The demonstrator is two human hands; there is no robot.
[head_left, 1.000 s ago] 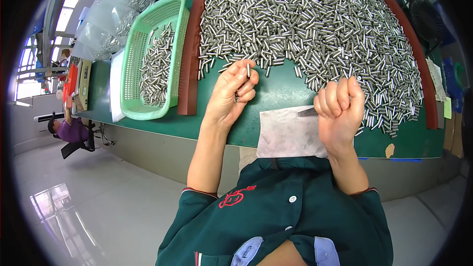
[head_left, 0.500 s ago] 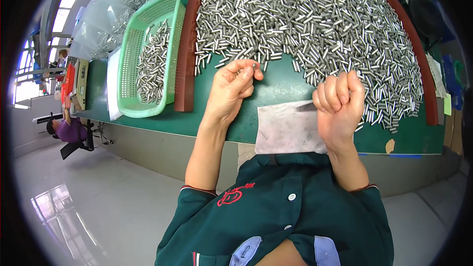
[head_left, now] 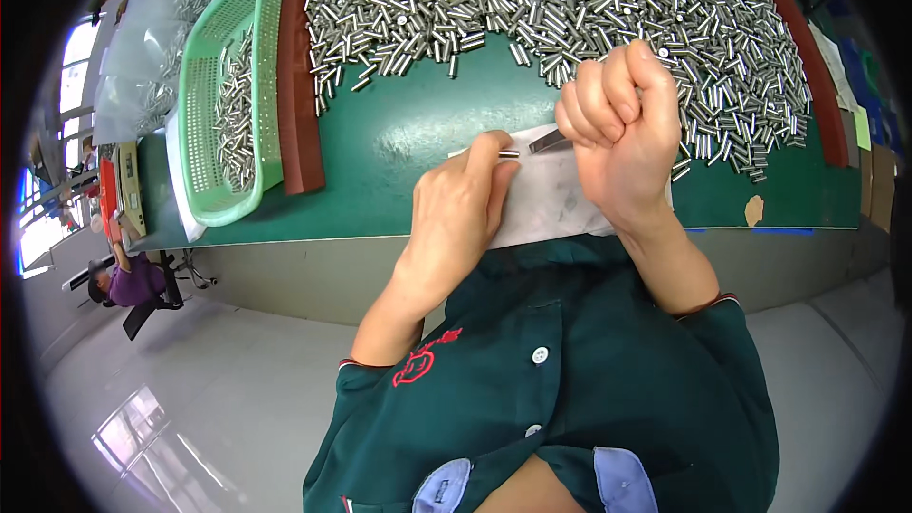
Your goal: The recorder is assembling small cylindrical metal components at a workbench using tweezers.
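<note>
My left hand (head_left: 458, 192) pinches a small metal pin (head_left: 510, 154) between thumb and fingers, its end sticking out to the right. A closed right hand (head_left: 622, 128) grips a flat metal blade (head_left: 547, 141), whose tip points left toward the pin, a small gap apart; its handle is hidden in my fist. Beneath both hands a whitish, smudged cloth (head_left: 543, 201) lies at the front edge of the green table (head_left: 380, 138). Beyond my hands spreads a wide heap of shiny metal pins (head_left: 532, 0).
Red-brown bars (head_left: 300, 104) (head_left: 809, 66) border the heap left and right. On the left stands a green plastic basket (head_left: 269, 85) with pins in it, beside clear bags (head_left: 142, 38) of metal parts. Farther left, a person in purple (head_left: 138, 280) sits on a chair.
My left hand has moved down and toward the right, bringing the pin over the cloth close to the blade. My right hand stays closed on the blade. The whole view has shifted.
</note>
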